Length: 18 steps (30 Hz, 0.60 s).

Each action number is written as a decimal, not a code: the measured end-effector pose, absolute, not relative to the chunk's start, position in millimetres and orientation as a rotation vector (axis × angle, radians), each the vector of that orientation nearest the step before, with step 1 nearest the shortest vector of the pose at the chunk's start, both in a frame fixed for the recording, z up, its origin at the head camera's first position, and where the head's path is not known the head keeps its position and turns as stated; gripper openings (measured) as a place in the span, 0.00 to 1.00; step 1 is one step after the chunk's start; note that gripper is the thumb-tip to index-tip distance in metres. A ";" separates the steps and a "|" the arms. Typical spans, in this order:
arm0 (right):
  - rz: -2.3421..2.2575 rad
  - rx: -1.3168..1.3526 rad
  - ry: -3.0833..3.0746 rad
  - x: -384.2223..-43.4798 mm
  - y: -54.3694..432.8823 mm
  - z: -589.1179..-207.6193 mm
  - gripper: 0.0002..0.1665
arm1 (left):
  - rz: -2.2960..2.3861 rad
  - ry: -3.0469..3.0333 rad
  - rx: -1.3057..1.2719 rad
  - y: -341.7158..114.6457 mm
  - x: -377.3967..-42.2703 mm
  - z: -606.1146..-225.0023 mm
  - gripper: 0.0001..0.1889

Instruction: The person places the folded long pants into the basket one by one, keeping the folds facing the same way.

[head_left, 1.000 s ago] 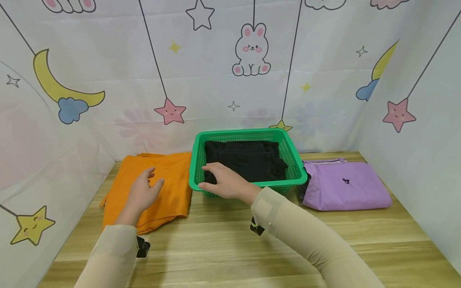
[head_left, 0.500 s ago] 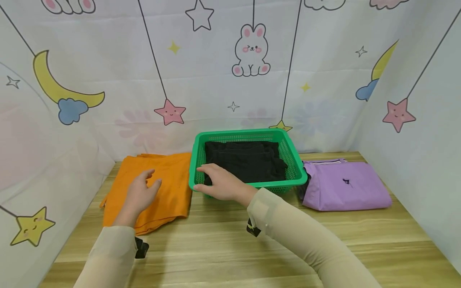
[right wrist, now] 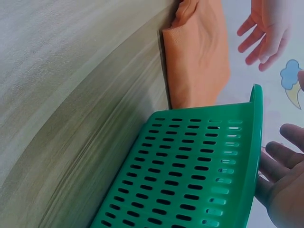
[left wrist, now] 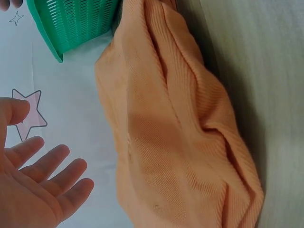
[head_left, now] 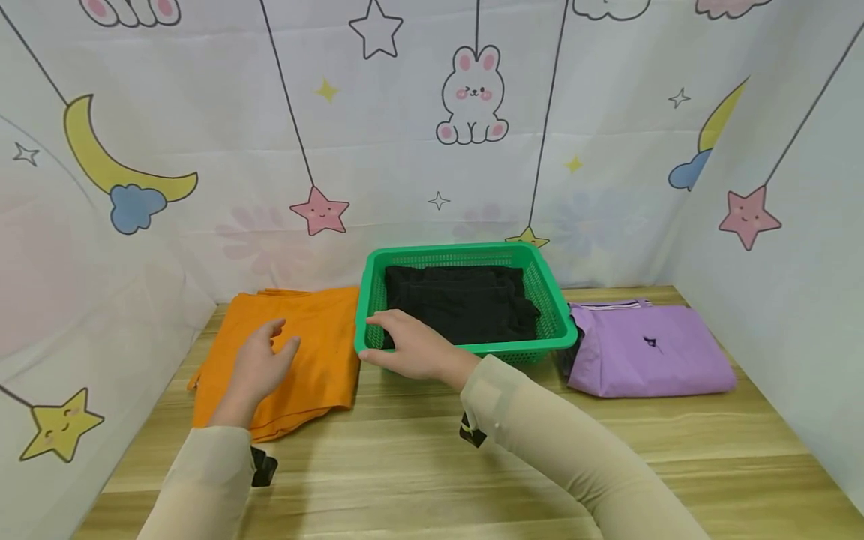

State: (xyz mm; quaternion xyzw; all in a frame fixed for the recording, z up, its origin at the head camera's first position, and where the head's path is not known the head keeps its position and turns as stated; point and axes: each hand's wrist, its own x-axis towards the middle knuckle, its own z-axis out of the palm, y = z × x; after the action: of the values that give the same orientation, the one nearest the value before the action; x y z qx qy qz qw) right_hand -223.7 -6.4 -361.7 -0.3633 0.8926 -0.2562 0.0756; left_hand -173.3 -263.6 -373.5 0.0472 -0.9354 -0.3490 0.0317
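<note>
My left hand (head_left: 259,366) hovers above a folded orange cloth (head_left: 320,352) at the left of the table. In the left wrist view, its fingers are spread and loosely bent, apart from the ribbed orange fabric (left wrist: 156,142). My right hand (head_left: 420,349) is over the front left corner of a green plastic basket (head_left: 506,346), thumb and fingers apart, holding nothing. In the right wrist view it appears beside the basket's rim (right wrist: 257,142). Folded black cloth (head_left: 466,304) lies inside the basket, partly covered by my right hand.
A folded purple garment (head_left: 655,360) with a small dark mark lies right of the basket, a dark piece showing at its left edge. All rest on a wooden table (head_left: 378,472). A printed curtain (head_left: 398,142) rises behind and at both sides.
My right hand has drifted a little to the left across the basket's front corner. My left hand has shifted slightly left and down over the orange cloth. The basket and cloths stay put.
</note>
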 end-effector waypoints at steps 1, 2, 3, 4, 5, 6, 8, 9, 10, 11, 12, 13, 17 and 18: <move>-0.765 -1.091 2.681 -223.8 -7.0 -361.7 0.40 | -1.083 -2.879 0.148 -263.9 -173.5 -373.9 0.34; -0.770 -1.092 2.680 -223.9 -8.0 -361.5 0.40 | -1.091 -2.875 0.153 -264.6 -173.5 -374.5 0.35; -0.770 -1.094 2.681 -223.8 -9.1 -361.3 0.40 | -1.098 -2.871 0.157 -265.3 -173.3 -375.0 0.35; -0.772 -1.095 2.682 -224.0 -9.4 -361.0 0.40 | -1.105 -2.866 0.158 -265.4 -174.0 -375.6 0.35; -0.772 -1.099 2.684 -224.1 -10.0 -360.7 0.39 | -1.110 -2.863 0.158 -265.6 -174.4 -376.2 0.35; -0.773 -1.103 2.684 -224.0 -10.6 -360.6 0.39 | -1.112 -2.860 0.160 -266.1 -174.5 -376.9 0.35; -0.772 -1.113 2.677 -223.5 -12.5 -360.7 0.39 | -1.108 -2.856 0.165 -267.6 -174.1 -378.5 0.35; -0.765 -1.116 2.675 -223.1 -13.4 -360.9 0.40 | -1.105 -2.858 0.168 -268.4 -173.7 -379.1 0.35; -0.764 -1.117 2.670 -222.5 -14.2 -361.0 0.40 | -1.102 -2.859 0.171 -269.2 -173.4 -379.9 0.35; -0.758 -1.119 2.669 -221.9 -14.9 -361.2 0.40 | -1.097 -2.862 0.171 -269.7 -172.8 -380.3 0.35; -0.752 -1.120 2.669 -221.5 -15.4 -361.2 0.40 | -1.090 -2.864 0.174 -270.3 -172.6 -381.0 0.35; -0.747 -1.117 2.669 -221.1 -15.8 -361.0 0.41 | -1.087 -2.865 0.171 -270.6 -172.4 -381.3 0.35; -0.735 -1.110 2.677 -220.5 -14.6 -358.9 0.40 | -1.067 -2.874 0.162 -269.4 -174.2 -381.9 0.35; -0.733 -1.107 2.679 -220.7 -13.7 -358.3 0.40 | -1.066 -2.875 0.159 -268.6 -175.1 -382.0 0.35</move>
State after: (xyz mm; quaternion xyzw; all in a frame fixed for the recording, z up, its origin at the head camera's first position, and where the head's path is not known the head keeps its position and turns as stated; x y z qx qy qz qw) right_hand -220.7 -13.7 -358.3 -0.3692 0.8934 -0.2445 0.0759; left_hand -175.1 -268.6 -382.0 0.0517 -0.9357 -0.3471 0.0357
